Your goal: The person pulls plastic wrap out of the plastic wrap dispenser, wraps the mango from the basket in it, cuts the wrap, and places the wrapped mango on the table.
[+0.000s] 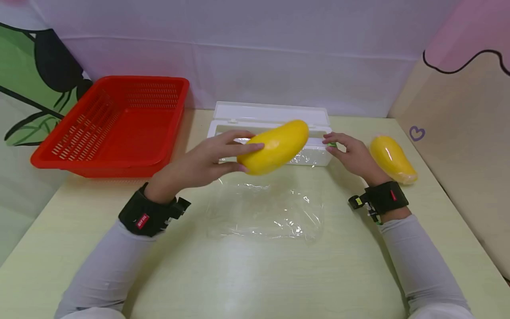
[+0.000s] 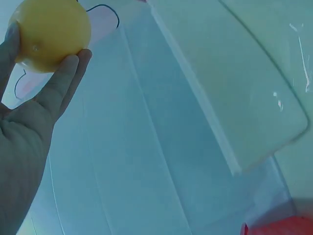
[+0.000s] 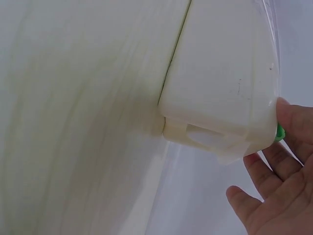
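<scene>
Yellow and glossy, a smooth mango is held before the white box, long axis running from eight o'clock to two; the left hand pinches its eight-o'clock end. The right hand pinches a green tab. Tabletop stretches past clear film toward six.

Basket at your table's back left. Film box right of it, back middle, near the backdrop. Film sheet on the table before the box, on your side. First mango in your left hand, raised, before the box in your head view. Your right hand at the slider, box's right end. Second mango on the table, right of that hand.
</scene>
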Tool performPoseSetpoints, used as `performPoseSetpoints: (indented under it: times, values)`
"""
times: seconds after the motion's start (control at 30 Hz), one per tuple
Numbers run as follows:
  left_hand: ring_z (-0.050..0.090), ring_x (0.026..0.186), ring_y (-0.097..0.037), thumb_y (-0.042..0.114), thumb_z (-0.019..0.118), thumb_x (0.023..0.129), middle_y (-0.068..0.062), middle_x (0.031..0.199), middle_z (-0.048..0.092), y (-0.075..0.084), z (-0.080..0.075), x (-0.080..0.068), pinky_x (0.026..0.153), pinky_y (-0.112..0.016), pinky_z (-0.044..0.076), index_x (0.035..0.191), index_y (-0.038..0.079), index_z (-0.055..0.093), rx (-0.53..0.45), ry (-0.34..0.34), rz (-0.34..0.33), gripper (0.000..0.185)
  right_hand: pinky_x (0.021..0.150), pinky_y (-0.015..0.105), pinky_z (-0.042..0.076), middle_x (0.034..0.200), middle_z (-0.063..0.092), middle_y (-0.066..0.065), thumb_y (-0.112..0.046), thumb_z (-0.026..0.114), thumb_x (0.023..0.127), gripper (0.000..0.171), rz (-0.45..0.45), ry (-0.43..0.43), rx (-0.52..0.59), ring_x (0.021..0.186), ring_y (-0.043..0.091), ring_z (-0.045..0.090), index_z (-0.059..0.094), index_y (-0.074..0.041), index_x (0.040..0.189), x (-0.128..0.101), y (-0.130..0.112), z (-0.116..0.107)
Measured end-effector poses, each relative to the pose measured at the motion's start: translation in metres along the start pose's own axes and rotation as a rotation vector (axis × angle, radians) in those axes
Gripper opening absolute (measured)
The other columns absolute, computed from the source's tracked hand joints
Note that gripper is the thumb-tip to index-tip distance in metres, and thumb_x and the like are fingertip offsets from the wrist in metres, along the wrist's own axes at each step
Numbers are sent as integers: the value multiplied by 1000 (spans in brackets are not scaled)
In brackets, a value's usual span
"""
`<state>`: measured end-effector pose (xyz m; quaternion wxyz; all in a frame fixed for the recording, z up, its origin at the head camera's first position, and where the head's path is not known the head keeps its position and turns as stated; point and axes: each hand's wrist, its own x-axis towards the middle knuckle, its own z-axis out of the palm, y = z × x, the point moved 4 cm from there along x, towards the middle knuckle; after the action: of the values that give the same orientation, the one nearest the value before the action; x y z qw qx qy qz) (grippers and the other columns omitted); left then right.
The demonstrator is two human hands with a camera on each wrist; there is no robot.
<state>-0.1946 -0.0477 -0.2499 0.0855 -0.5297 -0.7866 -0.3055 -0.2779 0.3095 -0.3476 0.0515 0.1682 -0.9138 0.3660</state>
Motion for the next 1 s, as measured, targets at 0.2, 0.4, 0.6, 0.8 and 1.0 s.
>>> performPoseSetpoints:
  times: [0.2, 0.4, 0.6, 0.8, 1.0]
  values:
    - [54, 123, -28, 12, 76, 85, -15, 140, 52, -3, 41, 4, 99, -36, 50, 138, 14, 60, -55, -192, -52, 56, 114, 57, 30, 145, 53, 12, -22, 61, 100, 31, 8, -5, -4, 143, 30, 37, 64, -6, 127, -1, -1, 0]
    - [54, 124, -26, 13, 73, 89, -12, 145, 49, -3, 67, 0, 99, -33, 50, 142, 22, 57, -118, -372, -130, 56, 114, 56, 29, 144, 54, 13, -19, 61, 100, 30, -1, -7, -5, 142, 30, 38, 64, -6, 126, -1, -2, 1]
    - [51, 126, -25, 13, 73, 90, -9, 144, 50, -3, 76, -4, 101, -32, 49, 141, 25, 58, -149, -483, -137, 55, 115, 56, 29, 142, 56, 14, -18, 62, 100, 28, -22, 4, -4, 141, 32, 40, 65, -5, 125, 0, -2, 0]
    - [51, 127, -27, 14, 73, 89, -10, 142, 52, -9, 77, -9, 103, -35, 47, 139, 24, 60, -145, -554, -128, 53, 115, 55, 28, 144, 54, 11, -19, 61, 100, 29, 0, -10, -1, 142, 30, 38, 64, -7, 126, 0, -1, 0]
    - [53, 126, -29, 12, 74, 88, -13, 138, 55, -15, 68, -14, 101, -36, 49, 137, 16, 62, -231, -575, -141, 50, 116, 55, 28, 145, 54, 10, -19, 61, 100, 29, 5, -16, 12, 143, 30, 37, 64, -7, 127, -1, -1, 1]
